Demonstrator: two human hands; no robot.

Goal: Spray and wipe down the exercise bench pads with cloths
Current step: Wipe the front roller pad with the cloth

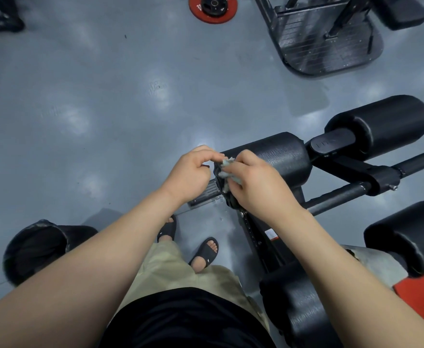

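The person's right hand [261, 187] gripped a pale grey-green crumpled cloth [227, 167], fingers curled round it and pressing it against the near end face of a black cylindrical roller pad [278, 159] that lay just right of the picture's centre. The cloth sat at the pad's 9 o'clock end, bunched between the two hands. The left hand [191, 172] hovered at 9 o'clock of the cloth, narrowly curled, with thumb and forefinger tips drawn toward the cloth's edge; whether they pinched it I could not tell. A second black cylindrical roller pad [381, 121] lay at 2 o'clock of the first, joined to it by a black metal bracket [334, 144], and a dark steel bar [344, 194] ran off toward 3 o'clock. At 4 o'clock a black upholstered cushion [406, 237] stood near a red patch of fabric [421, 297], what it belonged to being unclear. Another black padded roller [298, 310] lay at 5 o'clock beneath the right forearm. On the glossy grey floor [80, 96] a red round weight plate [213, 8] lay at 12 o'clock, a black ribbed metal footplate [326, 46] at 1 o'clock, and a black round bin [38, 249] at 8 o'clock. Black slide sandals [204, 251] showed at 6 o'clock, below the hands.
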